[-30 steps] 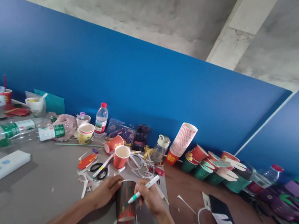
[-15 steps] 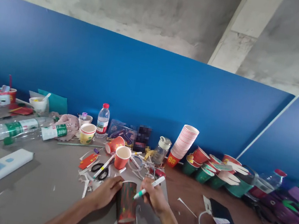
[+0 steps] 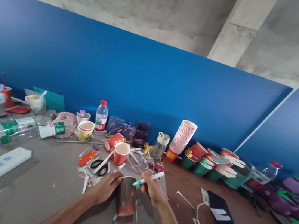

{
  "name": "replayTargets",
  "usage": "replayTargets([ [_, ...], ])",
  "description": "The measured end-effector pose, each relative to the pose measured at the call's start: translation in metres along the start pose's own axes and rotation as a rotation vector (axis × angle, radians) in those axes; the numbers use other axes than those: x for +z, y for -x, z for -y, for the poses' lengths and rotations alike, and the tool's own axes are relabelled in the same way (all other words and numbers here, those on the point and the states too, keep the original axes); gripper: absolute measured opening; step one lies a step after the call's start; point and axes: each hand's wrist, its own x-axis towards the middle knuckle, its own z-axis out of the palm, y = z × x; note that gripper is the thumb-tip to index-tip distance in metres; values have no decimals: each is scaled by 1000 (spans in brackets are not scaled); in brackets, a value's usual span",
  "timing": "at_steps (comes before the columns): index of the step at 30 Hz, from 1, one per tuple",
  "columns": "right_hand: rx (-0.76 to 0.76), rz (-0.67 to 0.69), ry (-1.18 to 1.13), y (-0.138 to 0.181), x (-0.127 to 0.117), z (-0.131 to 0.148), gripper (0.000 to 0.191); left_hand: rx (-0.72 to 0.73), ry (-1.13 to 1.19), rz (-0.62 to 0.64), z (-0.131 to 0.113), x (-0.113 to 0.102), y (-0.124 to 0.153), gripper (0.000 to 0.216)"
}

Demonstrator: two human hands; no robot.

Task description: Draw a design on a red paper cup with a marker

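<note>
The left hand (image 3: 106,188) wraps the dark painted cup (image 3: 126,196) near the table's (image 3: 41,185) near edge. The right hand (image 3: 153,188), just beside it, pinches a green-tipped marker (image 3: 148,178), tip at the cup's rim.

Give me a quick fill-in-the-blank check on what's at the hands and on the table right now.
The left hand holds the dark red-and-green painted paper cup; the right hand holds a white marker pen with a ____ tip.
The black-handled scissors lie to the ____ of the upright orange paper cup.
The upright clear plastic water bottle by the blue wall has a ____ cap.
Missing words: green; left; red.
</note>
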Motion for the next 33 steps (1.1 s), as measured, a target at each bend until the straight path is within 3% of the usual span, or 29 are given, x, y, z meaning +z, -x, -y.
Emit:
replayTargets([
  [2,-7,-32,3,-1,1,1,28,13,0,-4,0,0,0,37],
  [6,36,153,34,-2,4,2,28,-12,22,19,-1,0,1,40],
  [11,-9,-100,-11,-2,6,6,28,20,-14,12,-2,-1,2,38],
  [16,18,67,78,2,11,15,25,-19,-27,30,-3,-1,1,39],
  [22,-98,-247,35,-1,19,12,26,7,-16,15,-1,-1,1,35],
  [28,-43,-17,96,4,32,13,23,-57,-3,51,-2,-2,1,39],
  [33,-100,-205,72,-1,27,15,28,-22,-13,54,-4,-4,2,36],
])
